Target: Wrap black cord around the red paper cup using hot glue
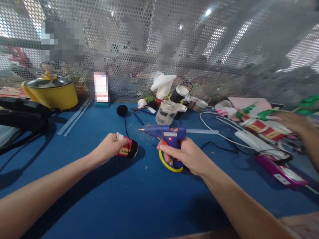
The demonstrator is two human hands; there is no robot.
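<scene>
My left hand [108, 148] is closed round a small paper cup [123, 152] that lies tipped on its side. The cup has a red label, and black yarn [133, 148] is wound round one end. From there a strand runs back to a black yarn ball [122, 110] on the table. In my right hand [186, 154] is a blue hot glue gun [159, 130], its nozzle pointing left above the table, apart from the cup. A red light glows on its body, and a clear glue stick [201, 131] sticks out behind. Partly hidden under that hand is a yellow handle [170, 168].
At the back stand a clear plastic jar [166, 113], stacked white cups [163, 90] and a yarn-wrapped cup [179, 93]. A yellow pot [54, 93] and a lit phone [101, 87] are left. A purple power strip [281, 172] and another person's hand [290, 121] are right.
</scene>
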